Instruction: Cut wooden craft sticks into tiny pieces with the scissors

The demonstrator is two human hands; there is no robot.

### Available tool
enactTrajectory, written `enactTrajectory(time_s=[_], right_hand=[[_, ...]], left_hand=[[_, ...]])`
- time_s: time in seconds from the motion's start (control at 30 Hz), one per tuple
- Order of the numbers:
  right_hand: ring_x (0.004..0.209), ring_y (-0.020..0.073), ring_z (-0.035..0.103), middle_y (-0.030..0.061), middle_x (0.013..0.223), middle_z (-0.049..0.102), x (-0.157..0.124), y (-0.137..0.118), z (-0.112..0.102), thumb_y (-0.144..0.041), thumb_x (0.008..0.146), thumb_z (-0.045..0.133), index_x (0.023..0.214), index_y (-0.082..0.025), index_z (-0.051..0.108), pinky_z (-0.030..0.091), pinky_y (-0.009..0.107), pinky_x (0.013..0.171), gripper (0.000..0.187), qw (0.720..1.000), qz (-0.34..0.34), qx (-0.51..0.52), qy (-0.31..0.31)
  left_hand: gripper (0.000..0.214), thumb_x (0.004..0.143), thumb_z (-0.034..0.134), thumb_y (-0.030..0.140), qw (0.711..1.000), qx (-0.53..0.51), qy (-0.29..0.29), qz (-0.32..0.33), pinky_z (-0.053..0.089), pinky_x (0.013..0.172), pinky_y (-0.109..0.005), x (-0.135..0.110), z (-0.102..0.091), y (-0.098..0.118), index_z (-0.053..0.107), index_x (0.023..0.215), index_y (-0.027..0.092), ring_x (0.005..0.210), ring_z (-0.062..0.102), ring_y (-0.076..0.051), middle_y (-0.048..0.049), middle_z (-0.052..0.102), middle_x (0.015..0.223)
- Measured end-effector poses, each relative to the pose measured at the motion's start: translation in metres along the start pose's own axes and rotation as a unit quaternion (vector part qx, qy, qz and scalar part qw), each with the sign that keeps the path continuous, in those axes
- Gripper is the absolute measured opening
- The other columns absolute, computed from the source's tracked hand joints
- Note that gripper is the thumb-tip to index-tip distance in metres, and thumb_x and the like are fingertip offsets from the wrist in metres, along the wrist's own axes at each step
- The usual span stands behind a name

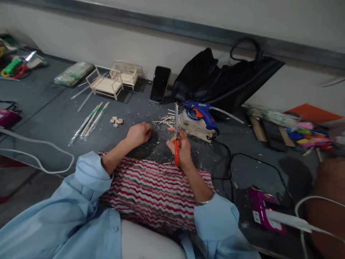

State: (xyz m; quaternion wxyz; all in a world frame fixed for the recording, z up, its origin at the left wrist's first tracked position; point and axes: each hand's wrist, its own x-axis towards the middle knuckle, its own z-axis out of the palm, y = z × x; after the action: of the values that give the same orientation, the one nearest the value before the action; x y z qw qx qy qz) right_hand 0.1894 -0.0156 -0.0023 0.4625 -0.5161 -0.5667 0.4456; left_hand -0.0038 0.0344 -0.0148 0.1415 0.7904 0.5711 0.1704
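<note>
One hand, the person's right (185,151), is wrapped around orange-handled scissors (176,153), left of and nearer than the blue glue gun (203,113); the left hand (138,135), farther left of that gun, is curled into a loose fist, and whether anything is inside cannot be told. Thin wooden sticks (165,120) lie on the table (138,111) just left of the glue gun, with snowflake-shaped pieces (116,121) farther left and a black bag (212,81) behind it.
</note>
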Motion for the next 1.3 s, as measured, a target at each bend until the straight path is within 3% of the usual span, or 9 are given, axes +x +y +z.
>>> enactTrajectory(time_s=[0.1, 0.27, 0.4, 0.57, 0.83, 1.0, 1.13, 1.23, 1.3], right_hand=[[0.049, 0.0078, 0.034, -0.0097, 0.060, 0.039, 0.001, 0.002, -0.002, -0.027, 0.069, 0.061, 0.114, -0.024, 0.056, 0.031, 0.021, 0.049, 0.046, 1.000, 0.004, 0.001, 0.011], [0.051, 0.0086, 0.035, -0.0084, 0.063, 0.043, 0.001, 0.001, -0.002, -0.027, 0.070, 0.060, 0.116, -0.024, 0.055, 0.033, 0.022, 0.051, 0.047, 1.000, -0.005, -0.014, -0.011], [0.056, 0.0090, 0.038, -0.0074, 0.068, 0.046, -0.002, 0.001, 0.001, -0.025, 0.067, 0.059, 0.112, -0.023, 0.058, 0.035, 0.023, 0.056, 0.045, 0.998, -0.021, -0.055, -0.014], [0.057, 0.0089, 0.038, -0.0067, 0.071, 0.046, -0.003, 0.002, 0.000, -0.023, 0.069, 0.057, 0.115, -0.024, 0.058, 0.036, 0.022, 0.056, 0.045, 0.996, -0.027, -0.085, -0.001], [0.056, 0.0095, 0.041, -0.0067, 0.069, 0.047, -0.004, 0.003, -0.001, -0.026, 0.075, 0.057, 0.118, -0.024, 0.058, 0.039, 0.023, 0.058, 0.043, 0.991, -0.046, -0.125, -0.013], [0.056, 0.0089, 0.045, -0.0071, 0.068, 0.049, -0.006, 0.004, 0.000, -0.027, 0.076, 0.057, 0.119, -0.022, 0.056, 0.040, 0.022, 0.059, 0.043, 0.984, -0.056, -0.167, -0.014], [0.055, 0.0092, 0.045, -0.0077, 0.066, 0.048, -0.008, 0.003, 0.001, -0.028, 0.076, 0.057, 0.118, -0.022, 0.056, 0.040, 0.021, 0.059, 0.042, 0.976, -0.066, -0.206, -0.004], [0.056, 0.0099, 0.048, -0.0074, 0.066, 0.048, -0.009, 0.000, 0.000, -0.029, 0.077, 0.057, 0.120, -0.022, 0.055, 0.041, 0.022, 0.061, 0.043, 0.974, -0.064, -0.215, -0.003], [0.057, 0.0106, 0.049, -0.0068, 0.066, 0.049, -0.009, -0.003, 0.000, -0.030, 0.077, 0.056, 0.120, -0.021, 0.054, 0.042, 0.022, 0.061, 0.044, 0.973, -0.058, -0.223, -0.006]], left_hand=[[0.012, 0.074, 0.052, 0.015, 0.992, -0.096, 0.072, -0.026, 0.038, 0.067, -0.028, 0.003, -0.005, -0.003, 0.060, 0.083, 0.019, 0.074, 0.052, -0.017, -0.0039, 0.057, 0.084], [0.026, 0.058, 0.045, 0.002, 0.933, -0.297, 0.192, -0.060, 0.037, 0.066, -0.026, 0.008, -0.007, 0.001, 0.048, 0.078, 0.018, 0.070, 0.043, -0.013, -0.0003, 0.045, 0.080], [0.023, 0.056, 0.041, 0.002, 0.891, -0.409, 0.174, -0.096, 0.032, 0.058, -0.023, 0.007, -0.003, 0.004, 0.042, 0.071, 0.019, 0.063, 0.038, -0.012, 0.0025, 0.040, 0.068], [0.019, 0.062, 0.042, 0.005, 0.806, -0.557, 0.131, -0.150, 0.031, 0.052, -0.020, 0.005, -0.001, 0.008, 0.048, 0.075, 0.019, 0.053, 0.041, -0.008, 0.0048, 0.044, 0.061], [0.018, 0.071, 0.068, 0.016, 0.710, -0.687, 0.091, -0.128, 0.053, 0.079, -0.027, 0.003, -0.003, 0.016, 0.057, 0.085, 0.014, 0.082, 0.068, -0.013, -0.0031, 0.066, 0.084], [0.030, 0.070, 0.076, 0.032, 0.715, -0.686, 0.076, -0.115, 0.055, 0.061, -0.024, 0.000, -0.006, 0.021, 0.061, 0.088, 0.013, 0.067, 0.068, -0.013, -0.0033, 0.069, 0.076], [0.030, 0.067, 0.079, 0.038, 0.726, -0.675, 0.086, -0.101, 0.039, 0.041, -0.017, -0.002, -0.009, 0.024, 0.064, 0.075, 0.013, 0.041, 0.049, -0.005, 0.0039, 0.058, 0.054], [0.026, 0.071, 0.077, 0.038, 0.702, -0.699, 0.107, -0.083, 0.035, 0.040, -0.016, -0.002, -0.011, 0.026, 0.069, 0.077, 0.013, 0.041, 0.043, -0.003, 0.0063, 0.050, 0.049], [0.024, 0.072, 0.076, 0.034, 0.679, -0.725, 0.095, -0.071, 0.042, 0.047, -0.017, -0.002, -0.013, 0.028, 0.071, 0.082, 0.014, 0.048, 0.051, -0.004, 0.0035, 0.058, 0.058]])
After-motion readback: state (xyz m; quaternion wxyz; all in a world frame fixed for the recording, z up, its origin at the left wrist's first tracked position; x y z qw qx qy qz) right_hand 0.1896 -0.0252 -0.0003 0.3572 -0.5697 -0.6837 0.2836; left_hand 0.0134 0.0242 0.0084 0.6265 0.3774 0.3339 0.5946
